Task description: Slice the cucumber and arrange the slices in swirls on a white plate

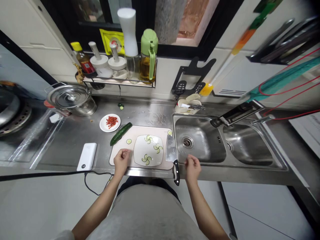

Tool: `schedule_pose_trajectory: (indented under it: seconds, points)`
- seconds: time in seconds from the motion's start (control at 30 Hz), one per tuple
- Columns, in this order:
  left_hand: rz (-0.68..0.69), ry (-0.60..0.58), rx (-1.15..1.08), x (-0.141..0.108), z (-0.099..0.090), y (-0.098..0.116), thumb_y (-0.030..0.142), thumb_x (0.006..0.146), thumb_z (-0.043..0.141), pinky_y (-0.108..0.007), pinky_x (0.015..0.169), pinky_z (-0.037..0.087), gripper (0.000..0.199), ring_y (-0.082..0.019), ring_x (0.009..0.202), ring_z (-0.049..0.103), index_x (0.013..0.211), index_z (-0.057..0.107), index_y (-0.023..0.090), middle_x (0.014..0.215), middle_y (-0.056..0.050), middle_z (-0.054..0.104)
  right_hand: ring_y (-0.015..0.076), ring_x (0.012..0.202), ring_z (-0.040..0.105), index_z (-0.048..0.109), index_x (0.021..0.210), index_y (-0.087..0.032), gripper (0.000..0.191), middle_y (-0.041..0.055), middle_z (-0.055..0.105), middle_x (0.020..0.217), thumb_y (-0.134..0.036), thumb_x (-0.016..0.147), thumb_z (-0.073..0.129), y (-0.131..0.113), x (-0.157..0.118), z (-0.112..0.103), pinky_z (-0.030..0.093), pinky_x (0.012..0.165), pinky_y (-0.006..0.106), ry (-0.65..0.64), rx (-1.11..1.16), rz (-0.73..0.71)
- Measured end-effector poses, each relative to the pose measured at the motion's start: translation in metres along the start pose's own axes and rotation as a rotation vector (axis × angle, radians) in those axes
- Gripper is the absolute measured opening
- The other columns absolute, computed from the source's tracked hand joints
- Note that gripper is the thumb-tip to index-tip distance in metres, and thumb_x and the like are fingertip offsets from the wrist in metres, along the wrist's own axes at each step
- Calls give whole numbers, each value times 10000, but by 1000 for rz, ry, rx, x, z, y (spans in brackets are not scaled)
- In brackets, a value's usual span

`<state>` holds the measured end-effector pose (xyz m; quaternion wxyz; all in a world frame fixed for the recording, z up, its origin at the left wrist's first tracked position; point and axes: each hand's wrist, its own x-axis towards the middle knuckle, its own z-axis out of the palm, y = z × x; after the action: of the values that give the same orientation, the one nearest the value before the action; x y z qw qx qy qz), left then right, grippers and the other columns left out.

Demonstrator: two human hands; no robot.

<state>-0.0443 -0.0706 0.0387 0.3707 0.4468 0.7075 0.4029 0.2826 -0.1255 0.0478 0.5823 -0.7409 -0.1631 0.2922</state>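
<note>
My left hand (122, 161) is closed in a pinch over the left front of a pale pink cutting board (117, 157); whatever it may hold is too small to make out. Fingers curled together, my right hand (193, 168) hovers by the sink's front edge, and I cannot see anything in it. Between them a white square plate (138, 146) lies on the board, bearing three pinwheels of thin cucumber slices (146, 159). A cleaver (171, 148) rests along the board's right edge, its black handle overhanging the counter. A cut cucumber (121, 134) lies at the board's back left.
A white saucer of chopped red bits (111, 122) sits behind the board, near a cucumber end (121, 106). The white power bank (87, 156) with its cable is at left, a steel pot (72, 100) behind. A double sink (200, 140) with a black tap (235, 113) is at right.
</note>
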Motion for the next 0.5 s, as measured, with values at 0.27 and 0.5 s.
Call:
schedule_pose_trajectory:
  seconds: [0.27, 0.5]
  points:
    - [-67, 43, -6, -1, -11, -28, 464, 746, 606, -205, 539, 380, 286, -97, 513, 405, 801, 616, 183, 540, 61, 403, 73, 303, 303, 362, 656, -228, 136, -95, 360, 424, -316, 728, 438, 16, 48, -62, 246, 337, 189, 140, 416, 501]
    - [-79, 64, 40, 6, -10, -29, 467, 747, 579, -203, 559, 388, 294, -101, 528, 420, 803, 620, 182, 553, 56, 424, 68, 294, 303, 368, 689, -230, 101, -103, 371, 421, -300, 736, 425, 16, 47, -65, 244, 333, 189, 161, 423, 485]
